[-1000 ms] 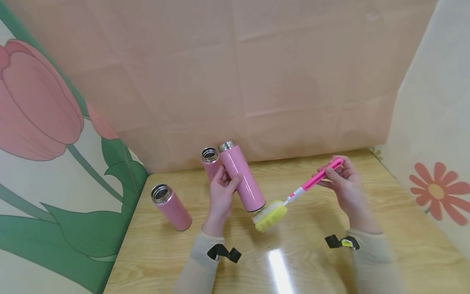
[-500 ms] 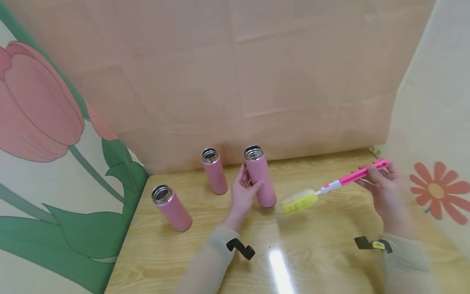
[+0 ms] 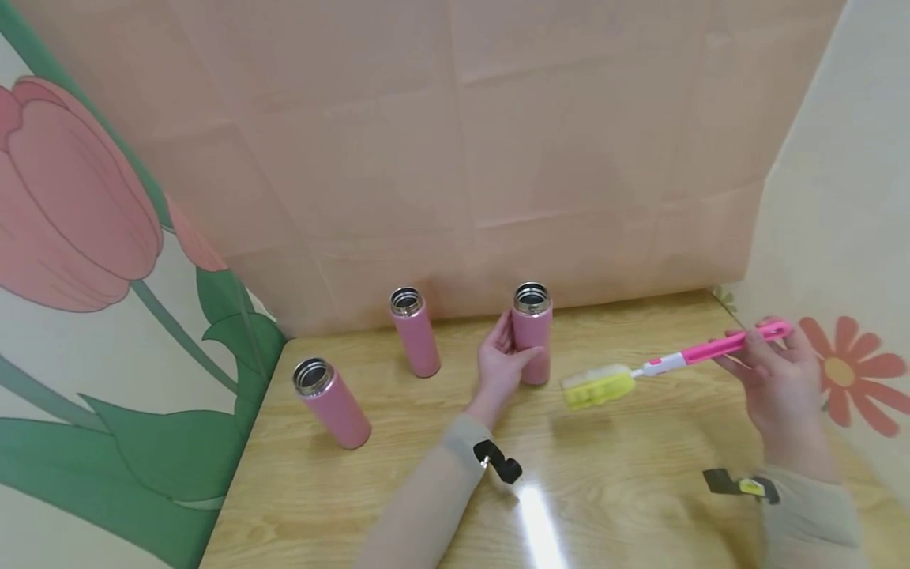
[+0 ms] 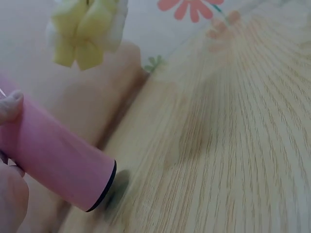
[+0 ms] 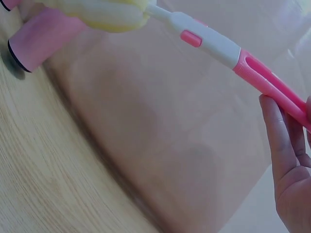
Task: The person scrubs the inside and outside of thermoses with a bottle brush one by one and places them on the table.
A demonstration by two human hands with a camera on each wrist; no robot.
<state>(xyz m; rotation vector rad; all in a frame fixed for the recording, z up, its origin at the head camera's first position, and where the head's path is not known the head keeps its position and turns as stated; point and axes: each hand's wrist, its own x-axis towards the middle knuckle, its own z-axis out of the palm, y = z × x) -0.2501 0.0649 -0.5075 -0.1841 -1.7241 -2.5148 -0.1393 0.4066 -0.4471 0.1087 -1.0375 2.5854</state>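
My left hand grips a pink thermos bottle around its side. It is lidless and upright, its steel mouth facing up; the left wrist view shows its black-edged base close over the table. On the right, my right hand pinches the pink handle of a bottle brush between thumb and fingers. The yellow and white sponge head points left, held above the table near the bottle. In the right wrist view the brush's white neck with a pink button shows clearly.
Two more lidless pink bottles stand on the wooden table: one at the back, one nearer the left edge. A peach cloth wall rises behind the table. Printed flower panels flank both sides.
The left hand has carried its bottle rightward, away from the back bottle, and turned it more upright. The right hand has drawn the brush to the right, its sponge now apart from the bottle's base.
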